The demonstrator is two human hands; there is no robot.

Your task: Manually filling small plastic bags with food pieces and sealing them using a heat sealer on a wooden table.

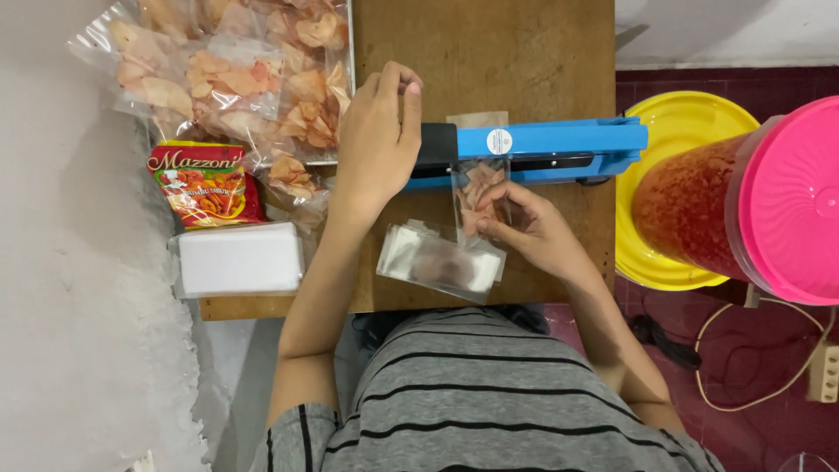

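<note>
A blue heat sealer (559,144) lies across a brown wooden table (489,52). My left hand (377,140) presses down on the sealer's black handle end. A small clear bag of chips (476,188) sits with its top under the sealer's arm, and my right hand (524,223) pinches that bag from the right side. Just in front of it lies a stack of empty clear bags (441,262).
Several sealed clear bags of chips (236,79) pile at the table's back left, above a red seasoning packet (205,183) and a white box (238,258). To the right stand a pink-lidded jar of red powder (743,205) and a yellow lid (673,131). Cables and a socket strip (821,371) lie on the floor.
</note>
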